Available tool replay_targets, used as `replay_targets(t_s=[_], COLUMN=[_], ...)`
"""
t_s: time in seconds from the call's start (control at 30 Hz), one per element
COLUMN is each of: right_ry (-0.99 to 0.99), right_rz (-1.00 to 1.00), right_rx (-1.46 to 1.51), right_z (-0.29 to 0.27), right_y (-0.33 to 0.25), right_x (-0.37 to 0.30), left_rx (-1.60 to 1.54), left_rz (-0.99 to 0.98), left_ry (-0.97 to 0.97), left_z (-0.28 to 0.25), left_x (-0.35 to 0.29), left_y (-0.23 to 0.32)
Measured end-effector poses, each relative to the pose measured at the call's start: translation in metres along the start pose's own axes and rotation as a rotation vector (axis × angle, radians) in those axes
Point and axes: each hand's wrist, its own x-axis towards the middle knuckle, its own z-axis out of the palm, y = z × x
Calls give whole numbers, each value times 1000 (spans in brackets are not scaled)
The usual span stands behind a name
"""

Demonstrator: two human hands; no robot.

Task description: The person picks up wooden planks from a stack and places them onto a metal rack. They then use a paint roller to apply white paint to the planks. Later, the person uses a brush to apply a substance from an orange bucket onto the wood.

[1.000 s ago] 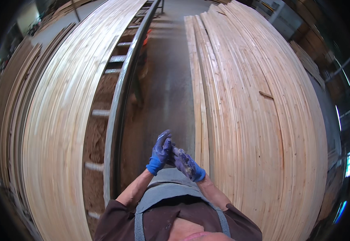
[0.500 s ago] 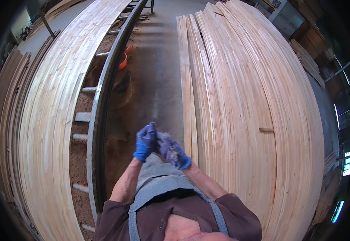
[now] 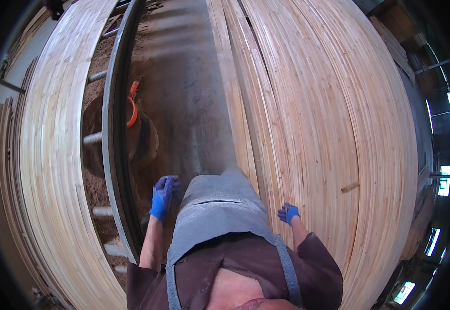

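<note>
My left hand (image 3: 164,196), in a blue-purple glove, is raised to the left of the grey apron (image 3: 225,206). Its fingers curl inward, slightly smeared, and no object shows in them. It is nearest the dark metal rail of the roller frame (image 3: 112,113). On the other side my right hand (image 3: 289,213), gloved alike, hangs beside my body over the edge of the wide stack of pale wooden boards (image 3: 313,113). Its fingers are loosely bent and a little apart, with nothing seen between them. The hands are well apart.
Long pale boards (image 3: 54,129) lie along the roller frame on the left. An orange curved object (image 3: 132,112) sits by a round container (image 3: 145,139) beside the rail. Ahead, a dusty floor strip (image 3: 188,103) runs between the stacks. A short wood offcut (image 3: 350,187) lies on the right stack.
My hands were together in front of the apron; now they have parted, the left going left and the right going right. The orange object and rail appear nearer as my view has shifted forward.
</note>
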Motion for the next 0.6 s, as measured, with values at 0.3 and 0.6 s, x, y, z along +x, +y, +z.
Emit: replay_targets(t_s=[0.3, 0.6], right_ry=[-271, -460], right_rz=[32, -360], right_rx=[-27, -106], right_z=[131, 270], right_y=[-218, -635], right_x=[18, -1], left_rx=[177, -388], left_rz=[74, -613], left_ry=[-216, 656], left_z=[96, -51], left_x=[286, 406], left_y=[171, 64])
